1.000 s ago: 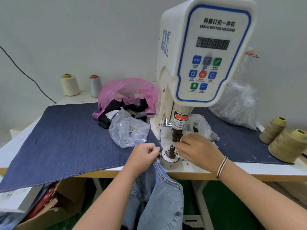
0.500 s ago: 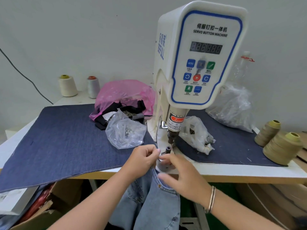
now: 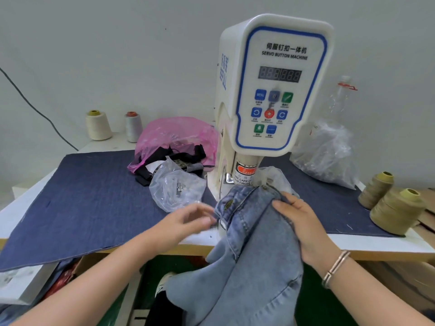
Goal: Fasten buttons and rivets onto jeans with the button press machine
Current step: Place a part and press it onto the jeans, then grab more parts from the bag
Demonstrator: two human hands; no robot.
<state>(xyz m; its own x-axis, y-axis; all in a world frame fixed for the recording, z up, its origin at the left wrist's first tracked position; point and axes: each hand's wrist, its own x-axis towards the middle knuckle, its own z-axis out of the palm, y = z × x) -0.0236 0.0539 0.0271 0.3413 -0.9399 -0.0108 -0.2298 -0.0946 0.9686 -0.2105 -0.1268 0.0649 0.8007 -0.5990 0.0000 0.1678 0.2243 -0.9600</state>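
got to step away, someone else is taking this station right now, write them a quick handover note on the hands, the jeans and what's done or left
Right hand grips the jeans at the waistband and holds it up over the base of the button machine, under the press head.
Left hand is blurred at the left edge of the waistband; whether it holds the cloth cannot be told.
Done: one metal button sits on the waistband.
Left: line up the next spot, press, keep fingers clear.
Bag of metal parts lies left of the machine.

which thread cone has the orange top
The grey-white spool at the back left, standing just right of the cream cone. Its cap is orange; the cream cone and both olive ones are yellow-topped.
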